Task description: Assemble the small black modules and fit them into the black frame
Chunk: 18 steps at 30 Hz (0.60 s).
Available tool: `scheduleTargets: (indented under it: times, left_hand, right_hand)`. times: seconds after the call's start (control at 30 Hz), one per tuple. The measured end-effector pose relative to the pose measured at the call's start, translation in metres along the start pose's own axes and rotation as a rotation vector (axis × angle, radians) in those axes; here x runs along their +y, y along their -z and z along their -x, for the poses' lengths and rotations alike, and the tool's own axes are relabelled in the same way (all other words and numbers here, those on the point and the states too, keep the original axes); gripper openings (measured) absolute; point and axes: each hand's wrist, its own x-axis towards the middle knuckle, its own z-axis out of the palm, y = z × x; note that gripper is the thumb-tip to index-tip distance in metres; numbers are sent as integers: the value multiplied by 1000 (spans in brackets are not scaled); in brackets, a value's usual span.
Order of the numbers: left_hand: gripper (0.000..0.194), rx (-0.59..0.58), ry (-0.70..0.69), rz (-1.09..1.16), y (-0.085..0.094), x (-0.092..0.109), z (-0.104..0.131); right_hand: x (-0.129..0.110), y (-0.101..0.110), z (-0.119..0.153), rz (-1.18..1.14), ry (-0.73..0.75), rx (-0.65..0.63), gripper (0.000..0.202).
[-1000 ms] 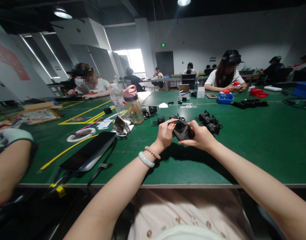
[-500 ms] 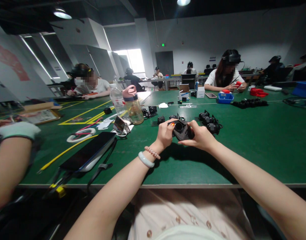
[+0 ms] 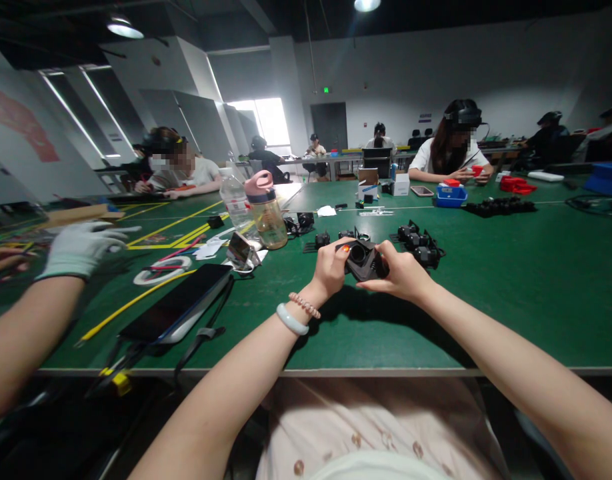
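Between my two hands, above the green table [image 3: 496, 293], is a dark angular part [image 3: 369, 267] with a round opening facing up. My left hand [image 3: 330, 270] grips its left side, the thumb near a small orange glow. On the right side, my right hand [image 3: 399, 272] pinches the part between thumb and fingers. Just beyond my hands lie black motor-like units [image 3: 419, 243] on the right and a smaller black piece [image 3: 322, 240] on the left. The underside of the part is hidden.
To the left, a co-worker's gloved hand [image 3: 83, 248] reaches over the table. A black power bank-like slab [image 3: 179, 303], a yellow cable [image 3: 136, 307], a pink-lidded bottle [image 3: 269, 217] and a phone on a stand [image 3: 242, 252] stand nearer. Farther back is a blue box [image 3: 450, 196].
The co-worker's gloved hand at the left has moved right and spread its fingers. My hands and the dark part look unchanged.
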Motion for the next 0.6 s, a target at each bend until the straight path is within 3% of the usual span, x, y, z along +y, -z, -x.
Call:
scheduleTargets:
  times: [0.6]
  left_hand:
    - [40,-9,-8,-6,0,0,0]
  right_hand:
    - [0,0,0,-6,0,-11,55]
